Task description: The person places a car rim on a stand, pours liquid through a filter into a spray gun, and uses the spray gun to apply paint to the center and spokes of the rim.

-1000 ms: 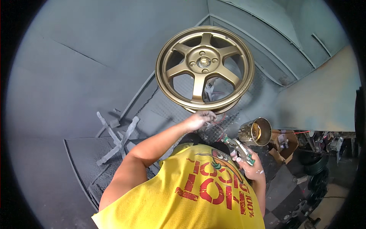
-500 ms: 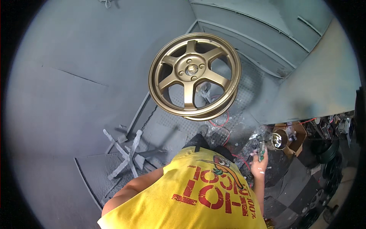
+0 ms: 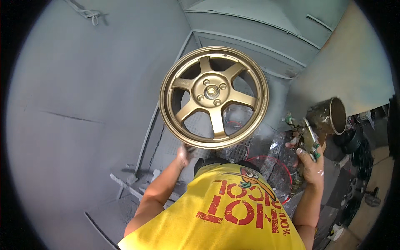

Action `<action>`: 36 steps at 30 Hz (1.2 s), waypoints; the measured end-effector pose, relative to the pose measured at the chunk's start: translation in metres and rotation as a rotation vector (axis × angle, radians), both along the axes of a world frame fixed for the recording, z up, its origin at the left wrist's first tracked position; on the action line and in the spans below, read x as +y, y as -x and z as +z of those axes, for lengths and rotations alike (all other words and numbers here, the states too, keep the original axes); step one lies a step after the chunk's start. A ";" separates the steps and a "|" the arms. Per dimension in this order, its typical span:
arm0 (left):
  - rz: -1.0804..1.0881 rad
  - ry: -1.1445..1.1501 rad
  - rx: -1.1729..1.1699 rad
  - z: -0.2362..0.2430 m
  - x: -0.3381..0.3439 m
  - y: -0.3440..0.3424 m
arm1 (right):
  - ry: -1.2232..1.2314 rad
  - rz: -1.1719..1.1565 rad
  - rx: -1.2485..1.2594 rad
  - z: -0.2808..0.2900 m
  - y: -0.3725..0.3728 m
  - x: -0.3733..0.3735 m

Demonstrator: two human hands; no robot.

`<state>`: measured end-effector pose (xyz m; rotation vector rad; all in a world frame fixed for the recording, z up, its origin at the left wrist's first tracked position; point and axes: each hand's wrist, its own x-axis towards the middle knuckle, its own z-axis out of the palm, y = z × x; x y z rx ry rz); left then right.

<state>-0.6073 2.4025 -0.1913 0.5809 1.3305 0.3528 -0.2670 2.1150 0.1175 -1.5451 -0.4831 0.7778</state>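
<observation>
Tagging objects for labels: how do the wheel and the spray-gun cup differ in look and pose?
Finish: the wheel is gold and even; the spray-gun cup is blotched and stained.
Build: the wheel has six spokes with gaps; the spray-gun cup is solid-walled.
Pose: the wheel faces the camera; the spray-gun cup is tipped, mouth rightward.
Shared: round rims.

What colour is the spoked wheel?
The wheel is bronze-gold all over its spokes and outer lip, best seen in the head view.
</observation>
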 end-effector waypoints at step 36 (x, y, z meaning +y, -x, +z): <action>0.019 0.024 -0.327 0.007 0.160 -0.020 | 0.175 0.135 -0.137 0.068 0.021 0.220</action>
